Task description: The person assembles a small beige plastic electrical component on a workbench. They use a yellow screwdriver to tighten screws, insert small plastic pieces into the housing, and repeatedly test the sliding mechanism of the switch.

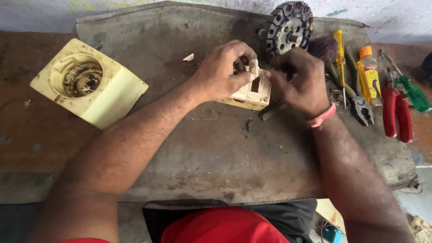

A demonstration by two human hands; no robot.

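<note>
A small cream plastic switch block (253, 93) with a rectangular slot rests on the grey mat (202, 148) at the centre. My left hand (220, 69) grips its left side and pinches a small cream piece (254, 66) above it. On the block's right edge, my right hand (299, 81) has its fingertips closed; a pink band circles that wrist. A dark flat tool (272, 110) lies under the block, partly hidden by my right hand.
A yellowed plastic housing (87, 83) with a round dirty cavity sits at the left. A dark motor stator (289, 24) stands behind my hands. To the right lie a yellow screwdriver (340, 58), pliers (362, 110), a small yellow bottle (370, 74), red-handled pliers (398, 112) and a green-handled screwdriver (414, 92).
</note>
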